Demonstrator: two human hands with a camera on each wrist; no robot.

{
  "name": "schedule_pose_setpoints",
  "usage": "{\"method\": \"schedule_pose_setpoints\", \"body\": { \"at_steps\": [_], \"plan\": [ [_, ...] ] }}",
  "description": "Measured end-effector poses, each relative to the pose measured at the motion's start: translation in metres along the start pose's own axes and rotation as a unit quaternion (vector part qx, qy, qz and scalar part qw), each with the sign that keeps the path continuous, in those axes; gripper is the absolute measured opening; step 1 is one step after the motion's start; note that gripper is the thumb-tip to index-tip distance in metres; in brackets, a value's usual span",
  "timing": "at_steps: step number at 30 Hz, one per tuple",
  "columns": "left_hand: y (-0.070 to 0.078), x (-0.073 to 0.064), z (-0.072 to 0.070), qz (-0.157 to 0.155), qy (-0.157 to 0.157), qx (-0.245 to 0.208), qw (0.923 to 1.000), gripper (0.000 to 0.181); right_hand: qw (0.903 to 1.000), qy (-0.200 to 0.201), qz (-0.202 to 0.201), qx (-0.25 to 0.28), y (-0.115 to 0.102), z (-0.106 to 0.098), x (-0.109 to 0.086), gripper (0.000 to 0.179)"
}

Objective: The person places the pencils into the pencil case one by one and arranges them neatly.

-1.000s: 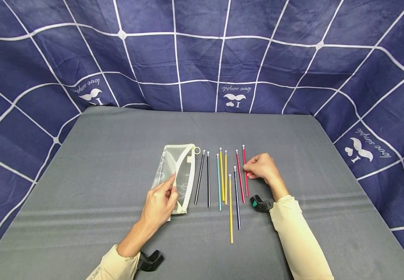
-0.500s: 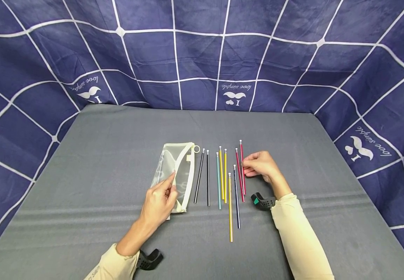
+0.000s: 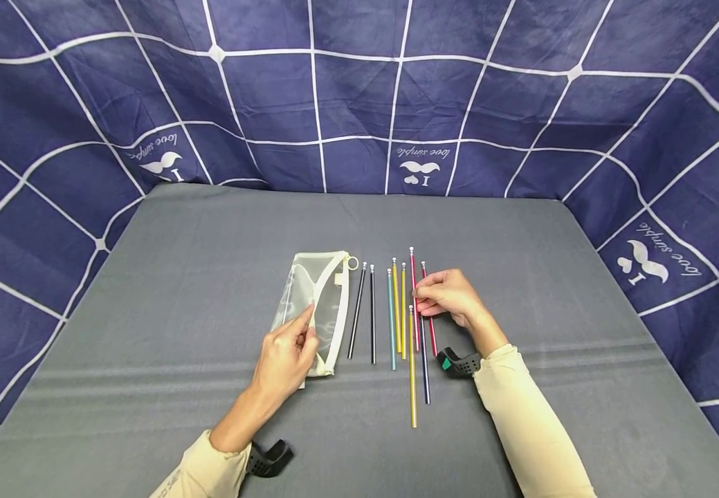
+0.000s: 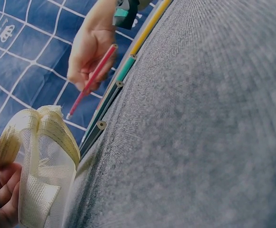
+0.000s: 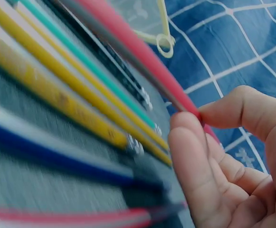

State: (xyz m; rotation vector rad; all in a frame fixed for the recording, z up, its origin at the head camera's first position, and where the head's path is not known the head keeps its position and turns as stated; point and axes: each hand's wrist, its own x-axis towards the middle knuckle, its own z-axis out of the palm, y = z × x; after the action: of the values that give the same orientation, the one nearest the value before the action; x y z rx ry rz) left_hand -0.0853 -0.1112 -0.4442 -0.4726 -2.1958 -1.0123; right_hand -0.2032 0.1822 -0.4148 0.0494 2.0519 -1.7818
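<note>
Between thumb and fingertips, my right hand (image 3: 449,296) pinches a red pencil (image 5: 145,54), lifted above the other pencils in the left wrist view. Below it lie a dark blue pencil (image 3: 425,366), a second red pencil (image 3: 432,335) and a yellow pencil (image 3: 412,387). My left hand (image 3: 284,356) holds a translucent mesh zip pouch (image 3: 328,325) by its near side, index finger stretched along the zipper. The pouch's cream edge bulges up beside the curled fingers (image 4: 7,194) in the left wrist view.
Left of the right hand lie two more yellow pencils (image 3: 403,332), a teal pencil (image 3: 392,332) and two black pencils (image 3: 373,325), the latter beside the pouch. Grey cloth (image 3: 210,277) covers the table. A blue gridded curtain (image 3: 359,90) encloses the back and sides.
My right hand has raised the outer red pencil and carried it left, past the other red one and over the dark blue one. The left hand stays on the pouch.
</note>
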Motion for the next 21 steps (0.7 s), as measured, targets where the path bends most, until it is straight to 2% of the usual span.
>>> {"method": "schedule_pose_setpoints", "body": {
  "at_steps": [9,21],
  "plan": [
    [-0.001,0.0,0.0,0.003,0.003,0.003,1.0,0.038,0.9972,-0.045,-0.022,0.056,-0.004,0.03,-0.003,0.014],
    [0.0,0.0,0.0,0.003,0.003,0.0,1.0,0.037,0.9954,-0.057,-0.008,0.076,0.001,0.061,0.001,0.013]
  ]
}}
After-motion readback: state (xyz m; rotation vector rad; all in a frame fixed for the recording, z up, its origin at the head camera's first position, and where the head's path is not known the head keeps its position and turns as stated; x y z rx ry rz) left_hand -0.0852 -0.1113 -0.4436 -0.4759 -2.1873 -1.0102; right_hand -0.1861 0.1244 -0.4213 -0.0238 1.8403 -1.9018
